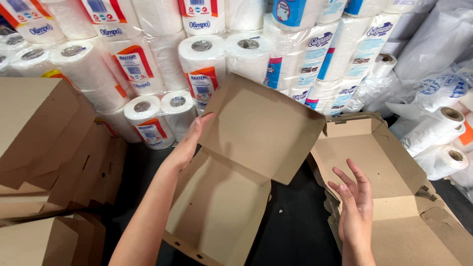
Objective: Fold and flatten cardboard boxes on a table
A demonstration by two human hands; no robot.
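Note:
My left hand (pixel 189 143) grips the left edge of a brown cardboard box blank (pixel 246 157), which hangs half folded in front of me, its upper panel tilted up and its lower panel sloping toward me. My right hand (pixel 355 207) hovers with fingers spread and nothing in it, just above a stack of flat brown cardboard blanks (pixel 394 197) at the right. The right hand is apart from the held box.
Folded brown cardboard boxes (pixel 44 143) are piled at the left. Wrapped packs of white paper rolls (pixel 197 64) form a wall behind. Clear plastic bags of rolls (pixel 438 113) lie at the right. A dark surface (pixel 295 221) shows between the piles.

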